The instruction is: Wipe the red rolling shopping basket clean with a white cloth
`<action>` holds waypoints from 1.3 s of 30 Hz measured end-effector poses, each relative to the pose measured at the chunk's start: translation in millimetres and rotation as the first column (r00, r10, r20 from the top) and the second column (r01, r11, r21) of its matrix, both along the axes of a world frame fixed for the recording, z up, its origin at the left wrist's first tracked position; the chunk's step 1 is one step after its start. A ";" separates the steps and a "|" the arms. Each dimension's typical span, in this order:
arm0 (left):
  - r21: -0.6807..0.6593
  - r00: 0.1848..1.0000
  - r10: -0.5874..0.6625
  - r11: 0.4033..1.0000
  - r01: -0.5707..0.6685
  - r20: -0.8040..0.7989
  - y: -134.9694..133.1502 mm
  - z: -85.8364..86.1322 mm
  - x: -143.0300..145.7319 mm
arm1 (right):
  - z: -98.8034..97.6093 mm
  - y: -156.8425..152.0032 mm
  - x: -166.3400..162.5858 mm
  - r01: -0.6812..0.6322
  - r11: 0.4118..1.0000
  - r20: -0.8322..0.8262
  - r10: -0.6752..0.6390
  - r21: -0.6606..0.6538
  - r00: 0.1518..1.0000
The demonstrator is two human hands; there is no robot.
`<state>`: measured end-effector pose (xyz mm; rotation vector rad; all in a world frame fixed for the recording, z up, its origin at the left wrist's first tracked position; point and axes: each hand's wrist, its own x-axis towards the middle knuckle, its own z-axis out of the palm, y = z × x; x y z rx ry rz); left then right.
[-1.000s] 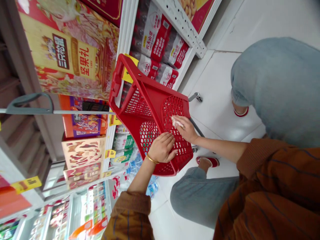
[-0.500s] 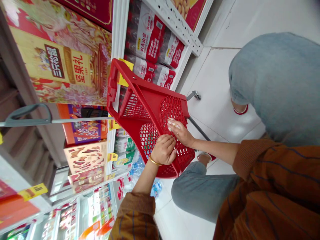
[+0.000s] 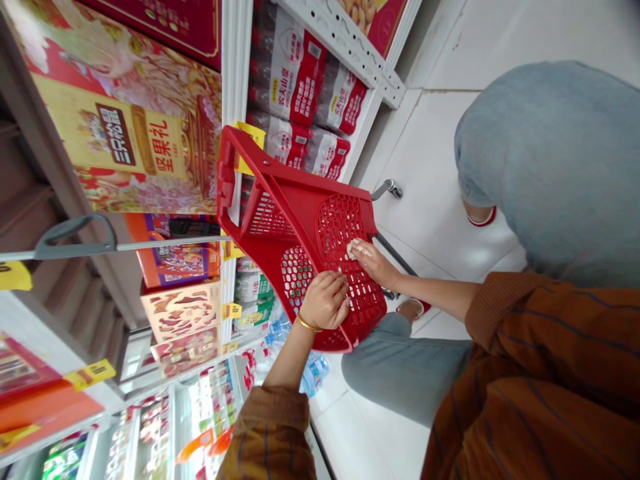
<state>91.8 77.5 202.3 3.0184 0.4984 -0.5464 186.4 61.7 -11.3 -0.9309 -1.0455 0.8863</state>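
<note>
A red plastic rolling shopping basket (image 3: 280, 180) with perforated sides stands in front of me; the picture lies on its side. Wearing a gold bracelet, my left hand (image 3: 325, 300) is closed over the basket's rim. My right hand (image 3: 377, 265) presses a crumpled white cloth or tissue (image 3: 359, 249) against the perforated near side, its fingers closed on it. The basket's long metal pull handle with a grey grip (image 3: 75, 238) extends away from the basket. A small caster (image 3: 395, 190) shows under it.
Shelves hold red-labelled bottle packs (image 3: 295, 73), a nut gift box (image 3: 130, 133) and smaller boxes (image 3: 185, 307). Large water bottles (image 3: 314, 373) stand on the floor beside the basket. My jeans-clad knees (image 3: 530, 167) are close by, above white floor tiles (image 3: 425, 147).
My right hand has slid with the white cloth a little toward me along the basket's side. My left hand keeps its hold on the rim. The view has shifted slightly.
</note>
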 end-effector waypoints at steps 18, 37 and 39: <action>-0.011 1.000 0.020 1.000 -0.020 -0.020 -6.6 -2.6 -4.6 | 63.3 20.0 6.5 -0.092 0.961 0.057 0.080 0.260 0.995; 0.014 0.967 -0.041 0.999 0.046 -0.252 -10.8 4.8 -0.6 | -5.8 -7.5 -17.2 -0.136 0.961 -0.019 0.144 0.242 0.989; 0.026 0.953 -0.043 0.998 0.054 -0.300 -13.1 5.6 1.9 | -13.9 -11.0 -19.0 -0.144 0.966 -0.006 0.149 0.214 0.989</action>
